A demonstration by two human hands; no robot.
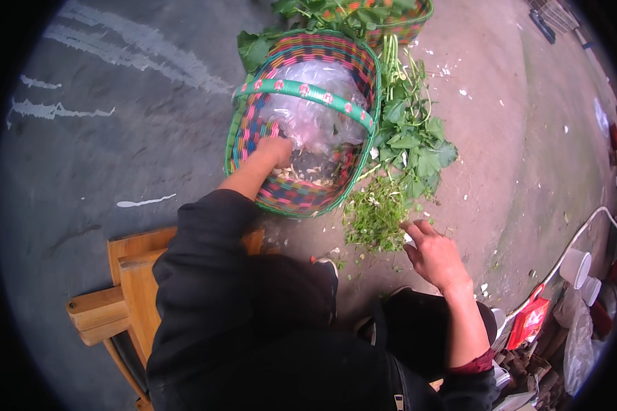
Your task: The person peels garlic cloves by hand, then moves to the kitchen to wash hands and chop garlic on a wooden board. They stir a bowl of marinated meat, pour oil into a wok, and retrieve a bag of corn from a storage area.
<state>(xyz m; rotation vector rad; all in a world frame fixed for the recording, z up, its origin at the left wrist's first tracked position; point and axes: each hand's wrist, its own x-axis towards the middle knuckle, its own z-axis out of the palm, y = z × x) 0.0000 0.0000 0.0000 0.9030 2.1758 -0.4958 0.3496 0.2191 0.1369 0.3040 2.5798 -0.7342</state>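
1. An oval multicoloured woven basket [291, 204] is placed on the grey concrete floor [500, 171]; it is spanned by an arched green handle with pink marks [305, 90].
2. A crumpled clear plastic bag [312, 127] and small pale pieces [305, 175] are contained in it.
3. The left hand [274, 151] is inserted beside the bag; its fingers are directed downward, and whether anything is grasped cannot be told.
4. The right hand [435, 255] is positioned outside, near the fine-leaved green sprigs [376, 216]. Its fingers are partly curled, with a white fragment [409, 240] visible between them; a firm grip cannot be confirmed.
5. A second woven basket [408, 29] is partly covered by broad green leaves [308, 8].
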